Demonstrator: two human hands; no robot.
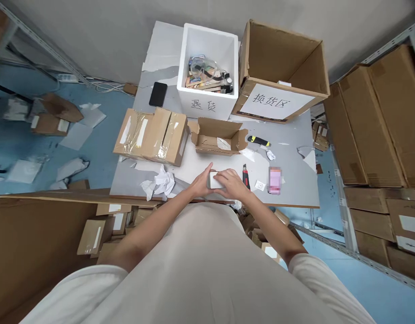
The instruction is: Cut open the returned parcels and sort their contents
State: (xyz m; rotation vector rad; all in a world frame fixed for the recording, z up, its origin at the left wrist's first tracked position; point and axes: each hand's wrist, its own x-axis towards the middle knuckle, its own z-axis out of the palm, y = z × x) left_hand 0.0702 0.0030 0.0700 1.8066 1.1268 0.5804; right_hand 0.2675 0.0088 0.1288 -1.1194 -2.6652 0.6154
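Near the table's front edge, a small white box (pixel 215 181) is held between both hands. My left hand (pixel 201 182) is closed around its left side, thumb along the edge. Fingers of my right hand (pixel 232 183) wrap over its right part and hide much of it. Just beyond the hands lies an opened small cardboard box (pixel 218 143) with a scrap of clear wrap inside. A red and black utility knife (pixel 245 176) rests right of my right hand. Crumpled white paper (pixel 159 182) lies to the left of my left hand.
Taped cartons (pixel 151 136) stand at left, a black phone (pixel 158 94) behind them. A white foam bin (pixel 207 99) with goggles and packets and a large carton (pixel 278 101) stand at the back. A yellow-black cutter (pixel 259 140) and pink-screened device (pixel 274 180) lie right. Shelved boxes (pixel 369 130) flank the table.
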